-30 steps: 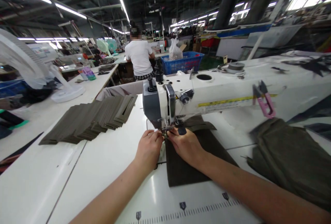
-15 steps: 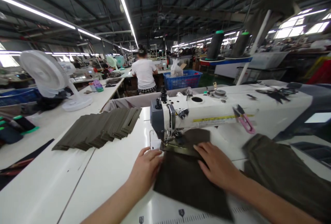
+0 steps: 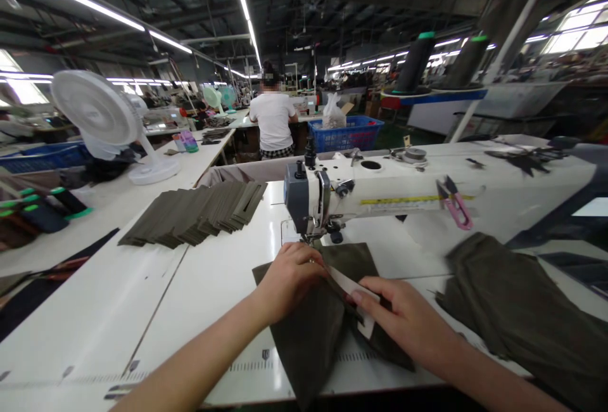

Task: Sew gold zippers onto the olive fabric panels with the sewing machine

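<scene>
A dark olive fabric piece (image 3: 308,329) lies on the white sewing table (image 3: 190,298) in front of the sewing machine (image 3: 380,193). My left hand (image 3: 289,279) is closed on the fabric's upper part, just below the needle area. My right hand (image 3: 403,323) pinches a folded edge of the same fabric, where a pale strip (image 3: 349,285) shows between the two hands. The fabric's lower corner hangs over the table's near edge.
A fanned stack of olive cut pieces (image 3: 194,212) lies at the left. A heap of olive fabric (image 3: 522,304) sits at the right. Pink thread snips (image 3: 456,203) rest on the machine arm. A white fan (image 3: 104,120) stands far left. A person in a white shirt (image 3: 273,120) works beyond.
The fabric has come out from under the presser foot toward me. Both hands moved back with it and now fold it, showing the pale strip.
</scene>
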